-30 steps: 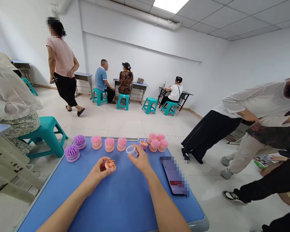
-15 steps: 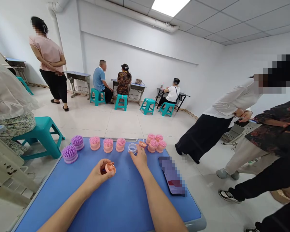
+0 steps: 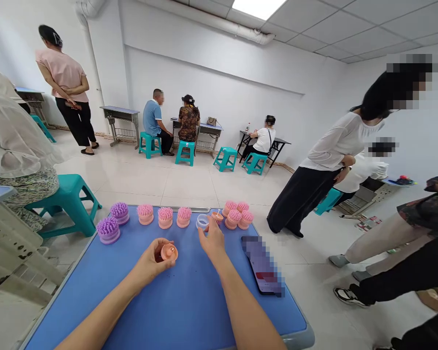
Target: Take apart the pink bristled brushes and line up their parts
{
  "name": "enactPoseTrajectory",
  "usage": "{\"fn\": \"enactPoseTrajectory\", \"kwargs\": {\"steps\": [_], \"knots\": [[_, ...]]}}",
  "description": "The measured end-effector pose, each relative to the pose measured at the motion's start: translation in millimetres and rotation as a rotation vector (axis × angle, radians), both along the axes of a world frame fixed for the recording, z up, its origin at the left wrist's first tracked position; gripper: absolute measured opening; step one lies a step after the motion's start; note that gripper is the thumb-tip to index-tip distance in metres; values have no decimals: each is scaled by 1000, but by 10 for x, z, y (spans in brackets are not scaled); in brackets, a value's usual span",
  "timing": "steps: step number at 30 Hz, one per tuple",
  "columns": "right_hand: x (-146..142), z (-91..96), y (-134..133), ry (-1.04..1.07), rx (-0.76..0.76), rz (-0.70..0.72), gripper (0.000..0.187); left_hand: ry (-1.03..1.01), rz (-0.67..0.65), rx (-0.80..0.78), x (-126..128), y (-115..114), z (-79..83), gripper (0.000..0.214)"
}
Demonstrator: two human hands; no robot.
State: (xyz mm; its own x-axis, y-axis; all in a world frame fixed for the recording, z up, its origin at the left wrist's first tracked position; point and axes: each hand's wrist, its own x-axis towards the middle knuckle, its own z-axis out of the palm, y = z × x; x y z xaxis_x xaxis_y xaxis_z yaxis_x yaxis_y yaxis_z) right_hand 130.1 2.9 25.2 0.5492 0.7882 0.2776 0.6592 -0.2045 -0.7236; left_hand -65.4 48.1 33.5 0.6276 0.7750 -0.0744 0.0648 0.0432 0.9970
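My left hand [image 3: 149,261] is closed around a small salmon-pink plastic cap [image 3: 169,252] with a short nub on top. My right hand [image 3: 213,243] has its fingers apart, just in front of a clear plastic cup [image 3: 202,221] standing on the blue tabletop [image 3: 168,311]. I cannot tell whether the fingertips touch it. Beside the cup sits a small orange piece with a thin stick [image 3: 216,216]. Along the far edge stand several pink bristled brush heads [image 3: 165,218], and two purple ones [image 3: 108,230] stand at the left.
A smartphone [image 3: 263,266] with a blurred screen lies at the table's right. A seated person's teal stool [image 3: 69,201] stands off the left edge. Several people stand to the right [image 3: 324,165] and at the back left [image 3: 65,82]. Others sit at far tables.
The clear cup has gone from my right hand to standing on the table, and that hand has stayed near it. The people at right have straightened, and the pink-topped person has moved left.
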Motion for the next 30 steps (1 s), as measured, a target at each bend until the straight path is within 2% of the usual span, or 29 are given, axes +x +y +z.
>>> {"fn": "enactPoseTrajectory", "kwargs": {"steps": [2, 6, 8, 13, 16, 19, 25, 28, 30], "knots": [[-116, 62, -74, 49, -26, 166, 40, -29, 16, -7, 6, 4, -18, 55], [-329, 128, -181, 288, -66, 665, 46, -85, 23, -27, 12, -10, -23, 56], [-381, 139, -196, 369, -30, 757, 44, -123, 14, -33, 12, -17, -26, 55], [-390, 141, -190, 579, -23, 812, 43, -189, -13, -76, -3, -10, -50, 54], [-392, 119, -181, 631, 10, 811, 28, -198, -22, -107, -23, -3, -60, 52], [-401, 94, -166, 501, 85, 779, 11, -210, -33, -126, -36, 5, -67, 51], [-373, 68, -148, 153, 146, 748, 13, -189, -21, -79, -2, 22, -117, 50], [-323, 64, -146, 84, 170, 744, 15, -145, 1, 29, 4, 29, -184, 56], [-263, 66, -140, 52, 230, 676, 16, -62, 52, 182, -17, 41, -218, 57]]}}
